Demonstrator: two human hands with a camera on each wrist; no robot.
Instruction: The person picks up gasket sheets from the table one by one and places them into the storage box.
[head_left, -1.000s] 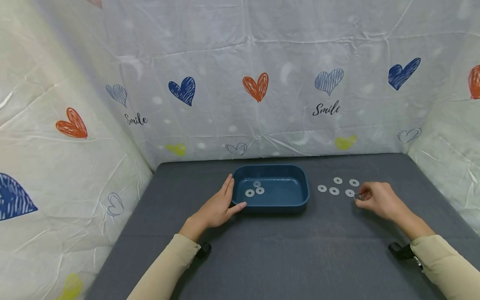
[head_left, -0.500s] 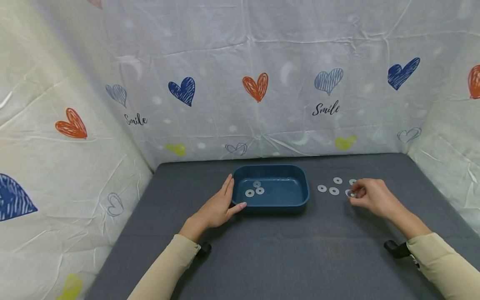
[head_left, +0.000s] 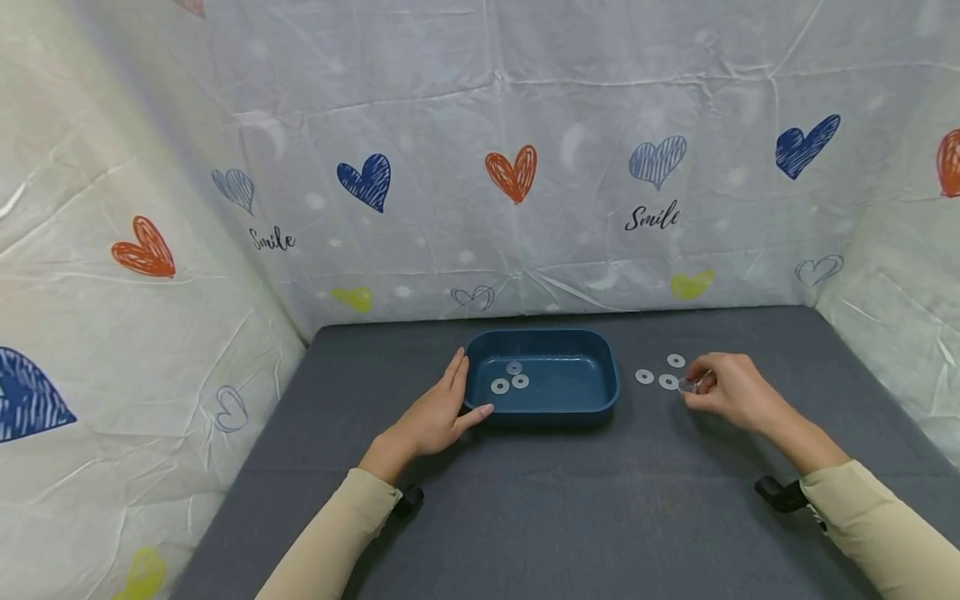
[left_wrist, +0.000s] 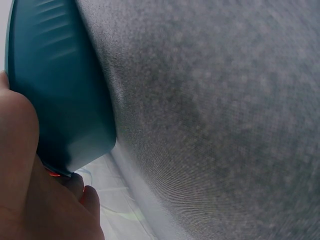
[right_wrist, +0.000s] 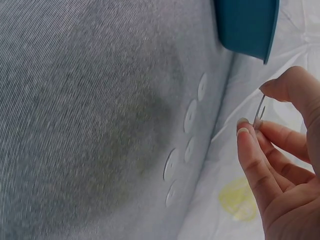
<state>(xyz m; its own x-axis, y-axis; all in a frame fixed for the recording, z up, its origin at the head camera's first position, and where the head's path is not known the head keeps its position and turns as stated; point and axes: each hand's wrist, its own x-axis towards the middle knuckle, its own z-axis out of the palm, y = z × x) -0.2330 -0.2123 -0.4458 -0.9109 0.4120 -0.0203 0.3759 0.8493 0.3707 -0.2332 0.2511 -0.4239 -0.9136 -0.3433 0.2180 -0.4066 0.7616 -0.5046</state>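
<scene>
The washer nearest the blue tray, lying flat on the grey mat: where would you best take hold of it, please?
That washer lies flat and thin, so come straight down and pinch opposite outer edges with thumb and forefinger, probably tipping one edge up first. The right hand, already pinching another washer, is nearest.

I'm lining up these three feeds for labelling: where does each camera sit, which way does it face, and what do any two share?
Head: worn on the head, looking forward and down at the grey table; both beige sleeves, left hand and right hand show.
Left wrist: low beside the blue tray, with the left hand touching its wall.
Right wrist: low over the table, facing the loose washers; fingers pinch a washer.
Shared: the tray appears in all three.
</scene>
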